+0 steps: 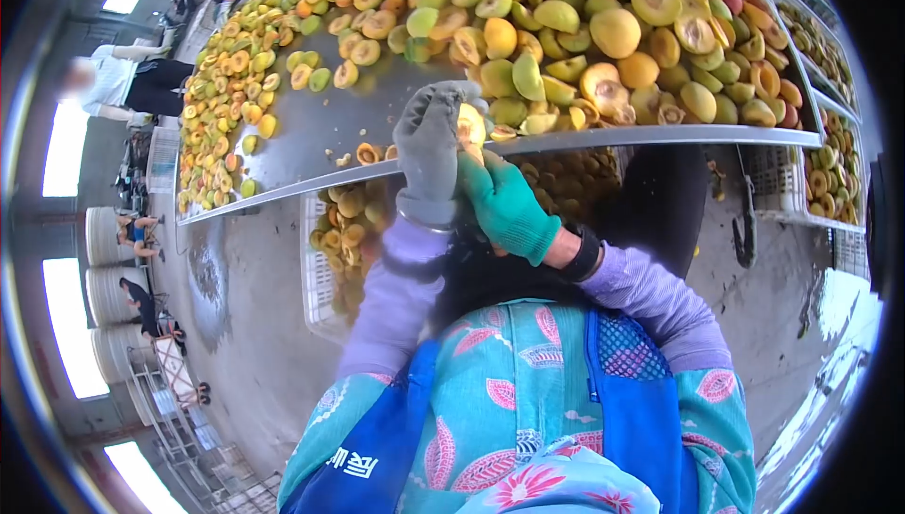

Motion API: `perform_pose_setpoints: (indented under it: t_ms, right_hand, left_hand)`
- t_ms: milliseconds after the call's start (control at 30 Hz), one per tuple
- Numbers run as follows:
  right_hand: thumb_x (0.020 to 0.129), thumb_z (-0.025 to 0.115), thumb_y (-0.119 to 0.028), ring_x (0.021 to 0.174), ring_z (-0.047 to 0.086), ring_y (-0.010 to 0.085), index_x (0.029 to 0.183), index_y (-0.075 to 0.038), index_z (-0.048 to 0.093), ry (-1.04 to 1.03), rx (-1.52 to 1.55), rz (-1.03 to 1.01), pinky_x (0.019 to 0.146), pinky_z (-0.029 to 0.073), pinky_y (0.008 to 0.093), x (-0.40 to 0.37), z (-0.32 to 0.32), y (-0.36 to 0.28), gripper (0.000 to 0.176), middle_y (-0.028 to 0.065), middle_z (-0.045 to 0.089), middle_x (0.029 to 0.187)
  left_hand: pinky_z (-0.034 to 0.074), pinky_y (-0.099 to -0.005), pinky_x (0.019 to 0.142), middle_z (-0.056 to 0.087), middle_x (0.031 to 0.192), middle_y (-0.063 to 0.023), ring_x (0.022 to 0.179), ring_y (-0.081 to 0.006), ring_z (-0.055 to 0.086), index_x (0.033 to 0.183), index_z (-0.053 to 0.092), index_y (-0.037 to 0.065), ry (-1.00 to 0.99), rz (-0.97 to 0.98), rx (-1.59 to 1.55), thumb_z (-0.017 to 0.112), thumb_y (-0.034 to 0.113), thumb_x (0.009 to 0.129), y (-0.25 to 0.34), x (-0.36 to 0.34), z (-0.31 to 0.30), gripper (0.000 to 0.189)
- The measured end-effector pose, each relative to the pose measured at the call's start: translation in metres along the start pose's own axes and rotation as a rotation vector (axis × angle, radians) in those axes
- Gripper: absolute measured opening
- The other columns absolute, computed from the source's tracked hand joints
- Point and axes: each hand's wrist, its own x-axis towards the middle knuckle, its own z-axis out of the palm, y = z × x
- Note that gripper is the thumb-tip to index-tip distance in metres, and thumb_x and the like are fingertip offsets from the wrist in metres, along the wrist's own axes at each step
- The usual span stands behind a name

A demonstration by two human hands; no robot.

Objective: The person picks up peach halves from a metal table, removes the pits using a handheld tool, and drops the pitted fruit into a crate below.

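While left hand [430,146] holds fruit [470,124], right hand [511,208] touches its near end.

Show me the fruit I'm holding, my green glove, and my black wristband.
Fruit [470,125]: head view, on its pale yellow side facing the camera.
Green glove [514,211]: head view, on the middle of its back.
Black wristband [586,253]: head view, on the outside of the band.

- My left fingers [417,132]: gloved grey
- My right fingers [481,184]: gloved green
- My fruit [469,122]: pale yellow
- My sleeves [650,293]: lilac
- My shirt [542,396]: teal, pink leaves
- Worktop [309,123]: grey
- Fruit pile [615,33]: yellow, green, orange
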Motion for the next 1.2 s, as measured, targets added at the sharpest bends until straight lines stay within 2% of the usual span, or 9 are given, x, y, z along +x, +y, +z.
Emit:
perform_pose_setpoints:
  t_ms: [533, 633, 667, 767, 833, 900, 1033, 1133, 1200]
  right_hand:
    - [0.097, 0.039, -0.050, 0.041, 0.035, 0.0084, 0.084, -0.018, 0.046, -0.277, 0.814, 0.493, 0.039, 0.031, 0.0253, 0.002, -0.004, -0.007, 0.035, -0.0066, 0.036, 0.056]
    - [0.099, 0.036, -0.048, 0.043, 0.033, 0.0062, 0.085, -0.015, 0.049, -0.604, 1.238, 0.409, 0.043, 0.031, 0.0243, 0.015, -0.010, 0.009, 0.038, -0.0086, 0.035, 0.057]
    - [0.099, 0.036, -0.047, 0.043, 0.033, 0.0064, 0.085, -0.015, 0.050, -0.650, 1.267, 0.435, 0.043, 0.031, 0.0246, 0.016, -0.012, 0.006, 0.039, -0.0085, 0.036, 0.057]
    - [0.099, 0.036, -0.047, 0.043, 0.036, 0.0069, 0.088, -0.014, 0.052, -0.736, 1.267, 0.509, 0.043, 0.033, 0.0257, 0.008, -0.015, -0.006, 0.038, -0.0076, 0.039, 0.057]
    - [0.098, 0.038, -0.048, 0.043, 0.039, 0.0078, 0.089, -0.014, 0.052, -0.686, 1.148, 0.574, 0.042, 0.035, 0.0264, -0.003, -0.027, -0.003, 0.038, -0.0065, 0.041, 0.058]
    - [0.097, 0.040, -0.050, 0.042, 0.041, 0.0091, 0.090, -0.014, 0.052, -0.562, 0.944, 0.602, 0.041, 0.037, 0.0269, -0.008, -0.049, 0.001, 0.038, -0.0050, 0.043, 0.058]
    - [0.094, 0.047, -0.053, 0.042, 0.046, 0.0118, 0.090, -0.014, 0.051, -0.267, 0.641, 0.774, 0.039, 0.040, 0.0251, -0.006, -0.045, 0.008, 0.040, -0.0021, 0.046, 0.058]
    - [0.094, 0.047, -0.053, 0.044, 0.048, 0.0110, 0.094, -0.012, 0.052, -0.140, 0.353, 0.597, 0.040, 0.041, 0.0236, 0.005, -0.033, -0.005, 0.041, -0.0013, 0.049, 0.060]
    - [0.094, 0.047, -0.052, 0.044, 0.048, 0.0102, 0.097, -0.011, 0.053, -0.090, 0.248, 0.564, 0.040, 0.040, 0.0225, 0.011, -0.034, -0.008, 0.042, -0.0008, 0.050, 0.060]
  left_hand:
    - [0.053, -0.0293, 0.061, 0.063, 0.081, -0.0108, 0.070, -0.0188, 0.062, 0.092, 0.060, -0.002, -0.575, -0.241, 0.509, 0.051, 0.019, 0.095, -0.007, 0.049, -0.010, 0.023]
    - [0.051, -0.0271, 0.069, 0.064, 0.087, -0.0097, 0.072, -0.0190, 0.061, 0.088, 0.066, 0.000, -0.515, -0.114, 0.126, 0.056, 0.018, 0.089, -0.002, 0.032, -0.011, 0.021]
    - [0.052, -0.0288, 0.070, 0.063, 0.092, -0.0100, 0.076, -0.0205, 0.062, 0.087, 0.065, 0.000, -0.296, -0.551, -0.491, 0.054, 0.019, 0.091, -0.012, 0.027, -0.012, 0.022]
    - [0.053, -0.0305, 0.071, 0.063, 0.093, -0.0092, 0.080, -0.0230, 0.063, 0.088, 0.065, 0.003, 0.004, 0.414, 0.550, 0.054, 0.025, 0.092, -0.036, 0.012, -0.051, 0.025]
    - [0.052, -0.0325, 0.072, 0.064, 0.091, -0.0061, 0.085, -0.0235, 0.064, 0.095, 0.067, 0.006, 0.443, -0.286, -0.526, 0.060, 0.025, 0.087, 0.002, -0.021, -0.084, 0.022]
    - [0.052, -0.0363, 0.072, 0.065, 0.090, -0.0080, 0.090, -0.0243, 0.064, 0.099, 0.067, 0.003, 0.231, -0.170, 0.359, 0.061, 0.028, 0.085, -0.025, -0.029, -0.205, 0.029]
    - [0.051, -0.0413, 0.075, 0.064, 0.100, -0.0180, 0.095, -0.0310, 0.061, 0.100, 0.064, 0.006, -0.080, -0.148, 1.765, 0.051, 0.020, 0.087, 0.042, 0.041, -0.208, 0.023]
    - [0.047, -0.0469, 0.084, 0.062, 0.106, -0.0232, 0.102, -0.0373, 0.058, 0.115, 0.057, 0.007, 0.265, 0.195, 1.655, 0.059, 0.026, 0.082, 0.002, 0.159, -0.221, 0.037]
    - [0.046, -0.0436, 0.087, 0.062, 0.107, -0.0225, 0.105, -0.0368, 0.058, 0.120, 0.052, 0.007, 0.318, -0.237, 1.671, 0.065, 0.030, 0.077, -0.021, 0.197, -0.194, 0.050]
